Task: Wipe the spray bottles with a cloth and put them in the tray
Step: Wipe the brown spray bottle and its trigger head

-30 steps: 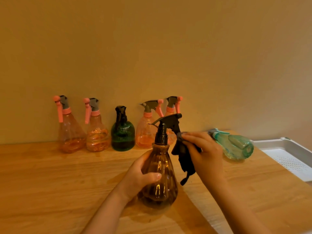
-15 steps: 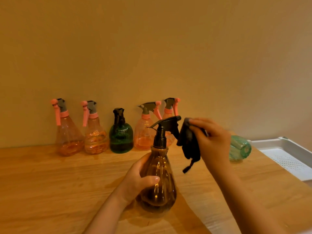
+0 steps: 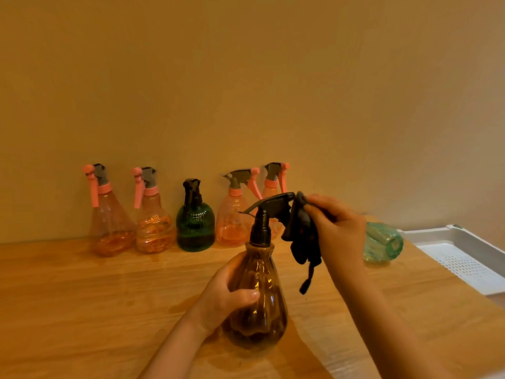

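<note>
My left hand (image 3: 226, 294) has its grip curled round the brown spray bottle (image 3: 258, 296); my right hand (image 3: 337, 233) pinches the black cloth (image 3: 302, 236) against its trigger head, just above that left grip.

A brown bottle (image 3: 258, 302) stands upright on the wooden table (image 3: 82, 296), gripped round its belly by the left hand (image 3: 226, 294). The right hand (image 3: 336, 231) pinches a dark cloth (image 3: 303, 236) against the back end of the bottle's black spray head (image 3: 273, 207); a strip of the cloth hangs down beside the bottle's neck. Along the wall stand four pink bottles (image 3: 112, 222) and, between them, a green bottle (image 3: 195, 225). A teal bottle (image 3: 385, 246) lies on its side behind the right hand, near a white tray (image 3: 464, 258) at the table's right edge.
</note>
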`<state>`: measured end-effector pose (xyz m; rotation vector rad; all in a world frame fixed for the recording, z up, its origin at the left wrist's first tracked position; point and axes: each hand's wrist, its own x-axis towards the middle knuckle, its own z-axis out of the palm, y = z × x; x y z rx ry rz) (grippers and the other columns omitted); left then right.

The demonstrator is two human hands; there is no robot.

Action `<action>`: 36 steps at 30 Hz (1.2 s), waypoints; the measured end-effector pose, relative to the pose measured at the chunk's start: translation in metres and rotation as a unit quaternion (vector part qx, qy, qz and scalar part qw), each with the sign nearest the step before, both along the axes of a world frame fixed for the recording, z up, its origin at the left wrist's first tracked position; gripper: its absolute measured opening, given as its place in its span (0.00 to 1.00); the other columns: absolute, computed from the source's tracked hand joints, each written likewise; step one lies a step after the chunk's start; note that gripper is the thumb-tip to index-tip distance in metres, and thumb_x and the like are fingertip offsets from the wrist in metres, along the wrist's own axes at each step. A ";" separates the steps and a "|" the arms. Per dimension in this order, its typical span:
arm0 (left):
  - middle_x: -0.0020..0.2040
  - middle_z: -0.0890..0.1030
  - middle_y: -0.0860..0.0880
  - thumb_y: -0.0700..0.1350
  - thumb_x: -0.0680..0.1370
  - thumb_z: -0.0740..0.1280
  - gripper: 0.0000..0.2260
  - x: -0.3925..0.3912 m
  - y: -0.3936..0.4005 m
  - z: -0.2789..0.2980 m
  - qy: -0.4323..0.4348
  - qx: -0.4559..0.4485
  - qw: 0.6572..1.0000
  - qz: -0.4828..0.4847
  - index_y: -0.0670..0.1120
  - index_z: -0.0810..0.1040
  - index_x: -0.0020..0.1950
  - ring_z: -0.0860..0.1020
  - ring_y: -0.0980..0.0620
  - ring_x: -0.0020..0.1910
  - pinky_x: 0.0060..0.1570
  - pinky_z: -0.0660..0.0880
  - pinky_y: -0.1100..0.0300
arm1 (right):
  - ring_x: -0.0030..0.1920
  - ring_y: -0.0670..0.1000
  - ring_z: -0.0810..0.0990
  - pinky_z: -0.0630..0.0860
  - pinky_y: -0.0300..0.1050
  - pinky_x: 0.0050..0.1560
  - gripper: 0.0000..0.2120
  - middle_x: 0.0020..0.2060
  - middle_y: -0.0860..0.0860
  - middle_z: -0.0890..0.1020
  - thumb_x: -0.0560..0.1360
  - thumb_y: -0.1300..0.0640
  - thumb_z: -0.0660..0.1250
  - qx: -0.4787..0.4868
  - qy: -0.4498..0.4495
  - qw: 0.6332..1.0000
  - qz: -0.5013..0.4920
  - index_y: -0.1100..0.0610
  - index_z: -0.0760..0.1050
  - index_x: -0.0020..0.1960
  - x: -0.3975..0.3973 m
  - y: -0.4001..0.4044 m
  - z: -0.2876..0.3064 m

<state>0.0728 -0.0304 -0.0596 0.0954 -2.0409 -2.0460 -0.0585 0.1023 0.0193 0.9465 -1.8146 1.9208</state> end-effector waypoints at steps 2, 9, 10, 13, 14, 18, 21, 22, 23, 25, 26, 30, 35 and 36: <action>0.52 0.83 0.47 0.54 0.58 0.72 0.34 0.000 0.000 -0.001 0.001 -0.005 1.000 0.003 0.48 0.72 0.63 0.81 0.47 0.53 0.50 0.78 0.57 | 0.44 0.40 0.81 0.75 0.34 0.48 0.18 0.40 0.42 0.82 0.70 0.70 0.68 0.023 -0.010 0.999 0.020 0.47 0.79 0.40 -0.001 -0.004 0.000; 0.52 0.81 0.53 0.56 0.57 0.73 0.35 -0.002 0.004 -0.003 0.024 -0.072 0.993 0.088 0.54 0.71 0.64 0.80 0.57 0.53 0.48 0.78 0.61 | 0.46 0.40 0.79 0.74 0.31 0.49 0.16 0.42 0.42 0.80 0.69 0.73 0.68 0.055 0.140 0.988 -0.020 0.52 0.80 0.45 0.005 0.009 0.003; 0.53 0.82 0.54 0.56 0.57 0.73 0.36 -0.003 0.004 -0.005 0.027 -0.082 0.991 0.102 0.54 0.71 0.64 0.80 0.57 0.53 0.50 0.78 0.61 | 0.46 0.42 0.79 0.75 0.33 0.50 0.14 0.43 0.43 0.80 0.69 0.71 0.68 0.054 0.186 0.981 -0.026 0.53 0.80 0.46 0.004 0.010 0.014; 0.53 0.82 0.59 0.53 0.58 0.73 0.33 -0.005 0.005 -0.006 0.045 -0.097 0.987 0.122 0.54 0.72 0.64 0.80 0.59 0.54 0.50 0.77 0.63 | 0.48 0.48 0.80 0.77 0.38 0.50 0.09 0.45 0.50 0.81 0.69 0.69 0.67 0.096 0.325 0.941 0.000 0.60 0.82 0.46 0.006 0.008 0.040; 0.53 0.81 0.61 0.52 0.59 0.73 0.32 -0.005 0.006 -0.005 0.049 -0.107 0.985 0.123 0.55 0.72 0.63 0.80 0.59 0.53 0.50 0.77 0.64 | 0.48 0.50 0.80 0.77 0.40 0.50 0.08 0.45 0.52 0.82 0.69 0.69 0.67 0.124 0.359 0.925 0.022 0.62 0.82 0.46 0.008 0.005 0.044; 0.53 0.81 0.59 0.52 0.59 0.73 0.31 -0.004 0.006 -0.006 0.050 -0.113 0.985 0.122 0.58 0.72 0.63 0.80 0.58 0.54 0.51 0.78 0.61 | 0.46 0.54 0.80 0.76 0.44 0.47 0.08 0.44 0.55 0.83 0.70 0.69 0.66 0.207 0.404 0.888 0.077 0.63 0.82 0.45 0.001 -0.010 0.047; 0.53 0.81 0.58 0.53 0.58 0.73 0.33 -0.003 0.006 -0.008 0.041 -0.112 0.985 0.127 0.60 0.71 0.63 0.79 0.61 0.54 0.52 0.77 0.63 | 0.47 0.45 0.78 0.75 0.36 0.50 0.10 0.44 0.47 0.81 0.70 0.68 0.65 0.198 0.327 0.921 0.076 0.60 0.83 0.46 -0.010 -0.004 0.048; 0.53 0.81 0.59 0.54 0.57 0.73 0.33 -0.003 0.006 -0.007 0.037 -0.113 0.985 0.128 0.62 0.71 0.62 0.78 0.63 0.53 0.51 0.77 0.65 | 0.47 0.42 0.78 0.75 0.33 0.50 0.11 0.43 0.45 0.80 0.70 0.69 0.66 0.196 0.294 0.933 0.074 0.58 0.83 0.46 -0.012 -0.001 0.048; 0.52 0.80 0.59 0.54 0.57 0.72 0.32 -0.003 0.005 -0.007 0.034 -0.114 0.985 0.127 0.63 0.71 0.61 0.78 0.63 0.53 0.50 0.77 0.66 | 0.47 0.41 0.78 0.74 0.31 0.50 0.12 0.43 0.42 0.79 0.70 0.71 0.66 0.198 0.262 0.942 0.074 0.57 0.83 0.46 -0.013 0.001 0.049; 0.51 0.81 0.58 0.54 0.57 0.73 0.32 -0.003 0.005 -0.007 0.032 -0.110 0.986 0.122 0.62 0.71 0.61 0.79 0.62 0.53 0.50 0.77 0.65 | 0.45 0.36 0.78 0.73 0.29 0.49 0.14 0.42 0.39 0.78 0.70 0.73 0.67 0.202 0.218 0.952 0.071 0.56 0.82 0.47 -0.014 0.001 0.051; 0.51 0.81 0.58 0.54 0.57 0.73 0.32 -0.002 0.005 -0.007 0.032 -0.108 0.986 0.119 0.61 0.72 0.61 0.79 0.61 0.53 0.49 0.77 0.64 | 0.45 0.34 0.78 0.73 0.28 0.48 0.15 0.41 0.39 0.79 0.70 0.73 0.67 0.198 0.200 0.957 0.069 0.55 0.82 0.47 -0.014 0.001 0.052; 0.50 0.81 0.62 0.54 0.58 0.73 0.31 0.001 0.006 -0.005 0.034 -0.110 0.987 0.113 0.60 0.72 0.61 0.79 0.61 0.52 0.47 0.77 0.65 | 0.43 0.38 0.80 0.75 0.31 0.47 0.18 0.40 0.44 0.81 0.69 0.75 0.66 0.121 0.120 0.980 0.102 0.52 0.80 0.45 -0.010 0.004 0.054; 0.52 0.81 0.56 0.55 0.58 0.73 0.34 0.000 0.004 -0.006 0.034 -0.096 0.988 0.118 0.56 0.72 0.64 0.80 0.58 0.54 0.51 0.78 0.60 | 0.42 0.36 0.79 0.74 0.29 0.46 0.21 0.39 0.42 0.81 0.69 0.75 0.67 0.142 0.102 0.980 0.100 0.47 0.79 0.42 -0.008 0.004 0.034; 0.52 0.81 0.56 0.55 0.59 0.73 0.34 0.000 0.004 -0.007 0.034 -0.097 0.988 0.116 0.55 0.72 0.64 0.80 0.58 0.53 0.51 0.78 0.61 | 0.42 0.36 0.79 0.73 0.28 0.47 0.21 0.39 0.41 0.80 0.68 0.75 0.68 0.155 0.111 0.978 0.090 0.47 0.79 0.42 -0.009 0.004 0.029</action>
